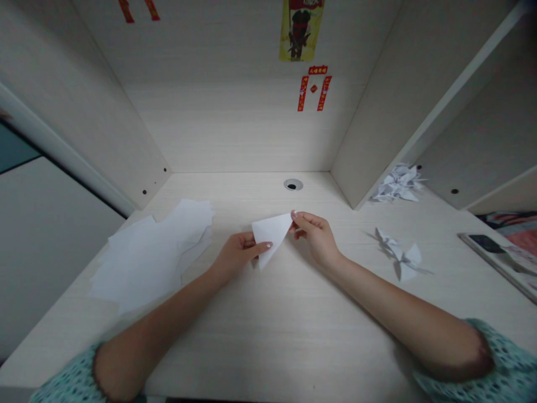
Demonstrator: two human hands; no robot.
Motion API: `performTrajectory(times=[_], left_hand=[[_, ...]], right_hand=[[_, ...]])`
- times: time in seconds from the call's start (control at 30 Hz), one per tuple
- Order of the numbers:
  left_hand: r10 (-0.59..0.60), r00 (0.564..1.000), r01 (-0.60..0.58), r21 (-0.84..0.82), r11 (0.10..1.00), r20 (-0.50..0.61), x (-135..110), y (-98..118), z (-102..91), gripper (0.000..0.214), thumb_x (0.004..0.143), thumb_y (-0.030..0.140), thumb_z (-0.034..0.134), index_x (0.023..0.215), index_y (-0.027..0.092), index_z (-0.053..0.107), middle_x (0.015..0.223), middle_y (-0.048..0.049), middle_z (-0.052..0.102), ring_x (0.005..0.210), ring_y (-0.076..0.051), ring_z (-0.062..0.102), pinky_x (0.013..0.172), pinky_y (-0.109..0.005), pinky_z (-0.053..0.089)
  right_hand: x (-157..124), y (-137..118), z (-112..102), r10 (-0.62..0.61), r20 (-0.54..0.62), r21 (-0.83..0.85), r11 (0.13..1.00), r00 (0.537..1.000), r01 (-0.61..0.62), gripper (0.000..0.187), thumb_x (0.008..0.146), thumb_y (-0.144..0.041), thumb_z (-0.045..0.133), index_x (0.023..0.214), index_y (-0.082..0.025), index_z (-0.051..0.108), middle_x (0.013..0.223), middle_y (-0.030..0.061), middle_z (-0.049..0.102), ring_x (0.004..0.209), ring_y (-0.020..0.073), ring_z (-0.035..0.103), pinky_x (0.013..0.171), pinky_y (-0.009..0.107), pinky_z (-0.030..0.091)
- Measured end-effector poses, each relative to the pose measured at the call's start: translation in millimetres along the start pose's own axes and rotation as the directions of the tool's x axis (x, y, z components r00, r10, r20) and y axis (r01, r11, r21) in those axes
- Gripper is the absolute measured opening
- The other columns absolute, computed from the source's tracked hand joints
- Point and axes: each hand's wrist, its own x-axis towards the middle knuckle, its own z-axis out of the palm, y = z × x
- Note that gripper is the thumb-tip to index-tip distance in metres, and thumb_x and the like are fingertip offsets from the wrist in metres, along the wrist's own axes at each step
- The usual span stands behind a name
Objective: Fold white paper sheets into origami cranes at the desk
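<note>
A sheet of white paper [272, 232], folded into a triangle, is held up between my two hands a little above the desk. My left hand [243, 250] grips its left side, thumb on the front face and the fingers behind. At the upper right corner, my right hand [314, 232] pinches the tip between thumb and fingers. The back of the paper is hidden from me. To the left of my left hand lies a spread of white paper sheets [146, 260], overlapping one another. Folded white paper pieces with pointed wings [405, 258] rest right of my right hand.
A heap of folded white paper [398, 183] sits by the upright panel at the back right. A tray-like object [495, 260] with a dark item lies at the far right. A round cable hole [293, 184] is near the back wall, which carries red and yellow stickers.
</note>
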Motion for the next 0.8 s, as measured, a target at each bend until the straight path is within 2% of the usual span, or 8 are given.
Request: performTrajectory(times=[0.17, 0.3, 0.43, 0.53, 0.6, 0.63, 0.7, 0.8], left_hand=[[0.002, 0.999, -0.003, -0.029, 1.000, -0.040, 0.1, 1.3, -0.7, 0.034, 0.067, 0.041, 0.071, 0.090, 0.017, 0.071, 0.090, -0.0094, 0.072, 0.072, -0.020, 0.064, 0.064, -0.028, 0.047], [0.044, 0.991, -0.052, -0.056, 0.997, -0.123, -0.6, 3.7, -0.3, 0.040, 0.066, 0.043, 0.071, 0.095, 0.015, 0.069, 0.088, -0.0094, 0.071, 0.075, -0.020, 0.064, 0.066, -0.028, 0.047], [0.087, 0.986, -0.093, -0.033, 0.995, -0.141, -2.1, 7.3, 1.4, 0.040, 0.067, 0.042, 0.071, 0.096, 0.016, 0.068, 0.087, -0.0085, 0.071, 0.074, -0.019, 0.063, 0.064, -0.026, 0.046], [0.157, 0.951, -0.148, 0.053, 0.988, -0.266, -3.1, 14.4, 0.3, 0.040, 0.065, 0.042, 0.072, 0.095, 0.016, 0.068, 0.088, -0.0074, 0.070, 0.074, -0.017, 0.062, 0.061, -0.024, 0.044], [0.162, 0.927, -0.160, 0.034, 0.987, -0.338, -3.5, 19.8, -1.7, 0.045, 0.066, 0.044, 0.071, 0.102, 0.017, 0.067, 0.094, -0.0072, 0.069, 0.078, -0.016, 0.061, 0.064, -0.024, 0.044], [0.146, 0.933, -0.152, 0.009, 0.988, -0.328, -3.5, 21.8, -2.7, 0.045, 0.066, 0.044, 0.071, 0.103, 0.018, 0.067, 0.095, -0.0069, 0.069, 0.079, -0.016, 0.061, 0.067, -0.024, 0.045], [0.099, 0.968, -0.108, -0.027, 0.994, -0.232, -3.8, 23.0, -4.1, 0.040, 0.067, 0.045, 0.070, 0.096, 0.017, 0.070, 0.089, -0.0063, 0.070, 0.075, -0.016, 0.061, 0.068, -0.026, 0.044], [0.034, 0.992, -0.032, 0.023, 0.999, -0.118, -4.7, 18.3, -4.6, 0.034, 0.066, 0.047, 0.070, 0.078, 0.015, 0.071, 0.071, -0.0042, 0.068, 0.061, -0.015, 0.057, 0.057, -0.024, 0.040]], right_hand=[[-3.7, -2.9, 4.5, 0.035, -0.021, 0.029, 0.999, 0.999, -0.034, 0.037, 0.073, -0.052, 0.062, 0.058, -0.018, 0.062, 0.059, 0.0011, 0.058, 0.055, 0.0115, 0.049, 0.049, 0.024, 0.034], [-10.4, 2.4, 13.4, 0.130, 0.140, -0.046, 0.991, 0.982, -0.125, 0.038, 0.071, -0.054, 0.063, 0.068, -0.017, 0.068, 0.070, 0.0033, 0.065, 0.059, 0.0119, 0.053, 0.054, 0.024, 0.038], [-14.7, 7.1, 17.5, 0.090, 0.203, -0.138, 0.988, 0.975, -0.062, 0.035, 0.072, -0.051, 0.063, 0.067, -0.017, 0.068, 0.062, 0.0012, 0.060, 0.058, 0.0118, 0.049, 0.057, 0.025, 0.038], [-14.9, 8.2, 14.7, 0.040, 0.230, -0.204, 0.979, 0.972, 0.008, 0.034, 0.076, -0.049, 0.059, 0.063, -0.017, 0.063, 0.059, -0.0006, 0.055, 0.056, 0.0115, 0.045, 0.054, 0.024, 0.034], [-15.9, 7.9, 12.7, 0.009, 0.277, -0.276, 0.959, 0.961, 0.070, 0.034, 0.079, -0.046, 0.054, 0.060, -0.018, 0.057, 0.057, -0.0020, 0.048, 0.055, 0.0108, 0.042, 0.052, 0.024, 0.032], [-17.0, 7.5, 12.2, -0.007, 0.303, -0.320, 0.941, 0.953, 0.109, 0.034, 0.081, -0.044, 0.052, 0.060, -0.018, 0.054, 0.056, -0.0025, 0.046, 0.054, 0.0105, 0.041, 0.050, 0.023, 0.031], [-20.4, 6.1, 12.5, -0.039, 0.349, -0.402, 0.897, 0.936, 0.187, 0.031, 0.084, -0.040, 0.050, 0.062, -0.019, 0.052, 0.056, -0.0030, 0.044, 0.052, 0.0101, 0.040, 0.048, 0.022, 0.029], [-25.6, 4.1, 15.2, -0.055, 0.392, -0.475, 0.843, 0.918, 0.254, 0.030, 0.085, -0.038, 0.048, 0.062, -0.019, 0.050, 0.055, -0.0035, 0.043, 0.049, 0.0091, 0.037, 0.046, 0.022, 0.027]])
